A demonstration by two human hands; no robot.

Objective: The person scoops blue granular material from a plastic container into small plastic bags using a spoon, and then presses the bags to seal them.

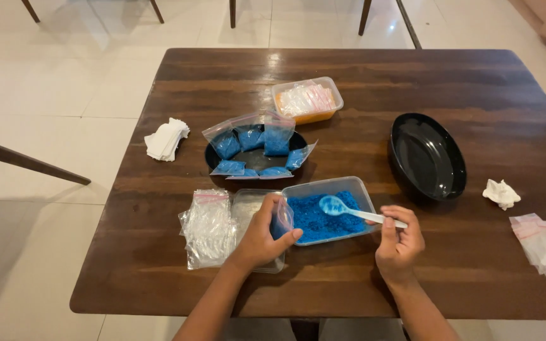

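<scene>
Blue granules (323,222) fill the tub; right hand (399,243) fingers pinch the loaded spoon (349,210), left hand (261,237) fingers clasp a small bag (281,220) at nine o'clock. Filling is underway; tipping needs the bag's mouth open.

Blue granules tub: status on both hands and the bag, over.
Left hand holds small clear bag at the tub edge. Right hand grips white spoon, bowl over blue granules. Nothing blocking between spoon and bag.
</scene>
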